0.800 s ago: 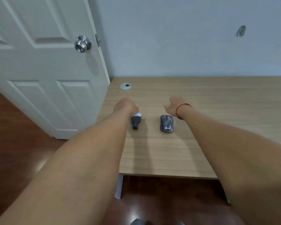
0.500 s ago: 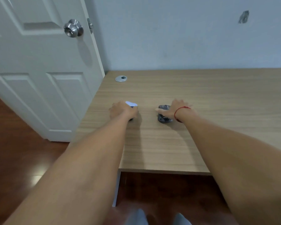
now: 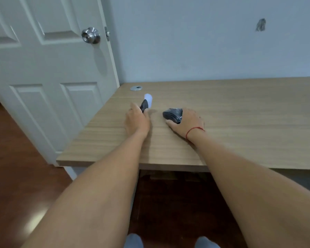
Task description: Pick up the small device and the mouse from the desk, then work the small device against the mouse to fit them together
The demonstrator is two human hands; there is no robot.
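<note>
So since the earlier frame both hands have closed in and picked up contact: the left hand [image 3: 137, 120] has tipped the small black gadget with the white tip [image 3: 145, 103] up off the desk [image 3: 240, 111], and the right hand [image 3: 186, 122] has landed on the dark mouse [image 3: 172, 115]. The left one's fingers are curled round the gadget's black base, its long axis pointing up and away toward the wall, white end on the far side. The right one's fingers wrap over the mouse's right flank, thumb tucked under the near edge; the mouse's nose points left, toward the gadget. The two things sit near each other, not touching. A red string [image 3: 193, 130] circles the right wrist. A grey cable grommet [image 3: 136, 88] sits further back.
</note>
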